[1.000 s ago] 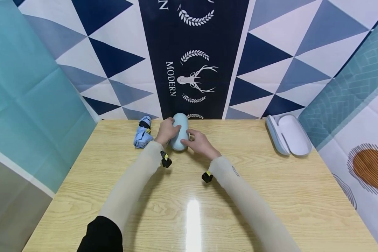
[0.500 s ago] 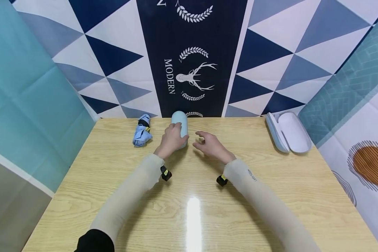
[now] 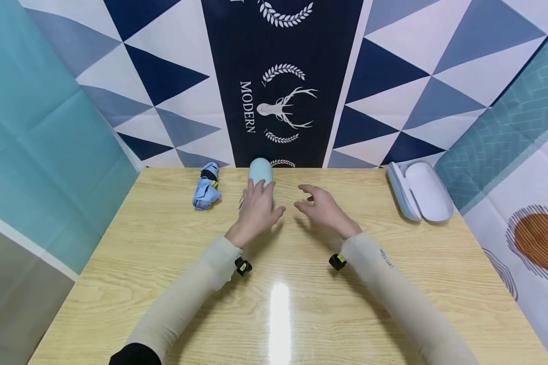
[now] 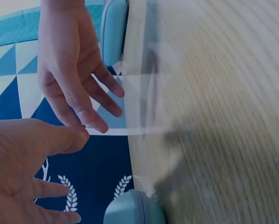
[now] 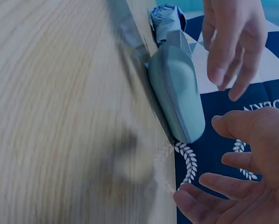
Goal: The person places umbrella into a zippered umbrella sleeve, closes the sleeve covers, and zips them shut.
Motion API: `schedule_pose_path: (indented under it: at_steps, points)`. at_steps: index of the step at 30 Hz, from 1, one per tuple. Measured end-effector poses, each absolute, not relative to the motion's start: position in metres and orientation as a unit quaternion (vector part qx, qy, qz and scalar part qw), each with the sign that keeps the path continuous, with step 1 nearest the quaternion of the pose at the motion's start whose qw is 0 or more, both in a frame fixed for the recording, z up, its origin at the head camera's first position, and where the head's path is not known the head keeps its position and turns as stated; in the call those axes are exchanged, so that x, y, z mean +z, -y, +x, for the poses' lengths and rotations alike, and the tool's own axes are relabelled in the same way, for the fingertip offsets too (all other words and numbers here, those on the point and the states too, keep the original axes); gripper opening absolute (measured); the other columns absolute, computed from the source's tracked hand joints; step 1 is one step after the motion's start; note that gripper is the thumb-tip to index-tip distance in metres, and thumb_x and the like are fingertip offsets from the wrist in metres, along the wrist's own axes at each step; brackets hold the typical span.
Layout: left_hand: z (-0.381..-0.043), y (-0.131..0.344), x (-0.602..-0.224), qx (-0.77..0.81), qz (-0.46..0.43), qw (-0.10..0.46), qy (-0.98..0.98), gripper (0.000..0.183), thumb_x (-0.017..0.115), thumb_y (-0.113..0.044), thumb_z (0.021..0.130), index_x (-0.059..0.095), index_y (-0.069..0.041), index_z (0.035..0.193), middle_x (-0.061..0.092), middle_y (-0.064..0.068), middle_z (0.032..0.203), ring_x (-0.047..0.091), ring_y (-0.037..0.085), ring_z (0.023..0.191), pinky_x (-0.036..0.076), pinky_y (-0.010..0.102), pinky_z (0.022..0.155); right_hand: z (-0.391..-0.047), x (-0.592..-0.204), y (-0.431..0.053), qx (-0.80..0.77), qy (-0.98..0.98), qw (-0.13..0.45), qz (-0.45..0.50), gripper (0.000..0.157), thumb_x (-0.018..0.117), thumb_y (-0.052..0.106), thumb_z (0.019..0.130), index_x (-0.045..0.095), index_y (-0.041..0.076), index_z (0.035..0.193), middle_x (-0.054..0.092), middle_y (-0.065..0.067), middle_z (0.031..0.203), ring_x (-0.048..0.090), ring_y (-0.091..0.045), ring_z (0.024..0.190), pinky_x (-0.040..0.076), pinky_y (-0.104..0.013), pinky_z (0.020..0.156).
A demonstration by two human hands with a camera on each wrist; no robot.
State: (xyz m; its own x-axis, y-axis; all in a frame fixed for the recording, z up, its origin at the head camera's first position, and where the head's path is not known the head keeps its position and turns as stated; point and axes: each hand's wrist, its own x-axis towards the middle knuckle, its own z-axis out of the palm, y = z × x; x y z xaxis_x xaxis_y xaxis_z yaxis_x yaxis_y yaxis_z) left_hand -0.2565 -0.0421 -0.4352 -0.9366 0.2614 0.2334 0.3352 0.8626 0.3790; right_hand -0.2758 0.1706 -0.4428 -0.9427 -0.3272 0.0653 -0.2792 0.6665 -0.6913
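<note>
A light blue oblong case lies on the table by the back wall, its seam showing in the right wrist view. My left hand hovers over its near end with fingers spread, overlapping it in the head view. To the right, my right hand is in the air above the table, fingers loosely bent and nothing in them. In the left wrist view the left hand and right hand appear apart from the case.
Left of the case lies a rolled bundle of blue fabric with a black band. An opened light blue case with a white inside stands at the back right. A patterned cloth wall rises behind the table's back edge.
Both hands have come off the sides of the blue case. The right hand moved right and slightly nearer; the left came toward the near end and spread its fingers. The case stayed put.
</note>
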Motion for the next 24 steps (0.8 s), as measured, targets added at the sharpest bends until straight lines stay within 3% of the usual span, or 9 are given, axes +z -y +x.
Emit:
schedule_pose_path:
  at_steps: [15, 21, 24]
  points:
    - [-0.249, 0.032, -0.439, -0.214, -0.199, 0.065, 0.954, 0.084, 0.078, -0.05, 0.088, 0.046, -0.005, 0.152, 0.045, 0.026, 0.154, 0.029, 0.059, 0.147, 0.031, 0.072, 0.114, -0.281, -0.431, -0.21, -0.362, -0.923, 0.023, -0.13, 0.063, 0.064, 0.027, 0.102, 0.041, 0.003, 0.155, 0.047, -0.027, 0.154, 0.057, -0.047, 0.129, 0.051, -0.057, 0.103]
    - [-0.242, 0.025, -0.437, -0.218, -0.221, 0.073, 0.948, 0.087, 0.077, -0.055, 0.087, 0.046, -0.006, 0.152, 0.045, 0.026, 0.154, 0.029, 0.059, 0.146, 0.031, 0.072, 0.114, -0.285, -0.416, -0.238, -0.338, -0.934, -0.014, -0.118, 0.062, 0.064, 0.026, 0.102, 0.042, 0.0, 0.154, 0.047, -0.03, 0.151, 0.056, -0.051, 0.128, 0.049, -0.061, 0.104]
    - [-0.236, 0.024, -0.437, -0.225, -0.234, 0.08, 0.943, 0.089, 0.078, -0.056, 0.086, 0.046, -0.005, 0.152, 0.047, 0.025, 0.152, 0.036, 0.054, 0.145, 0.034, 0.066, 0.117, -0.286, -0.41, -0.255, -0.324, -0.94, -0.034, -0.106, 0.062, 0.063, 0.027, 0.102, 0.042, -0.002, 0.153, 0.048, -0.032, 0.15, 0.054, -0.054, 0.129, 0.047, -0.063, 0.105]
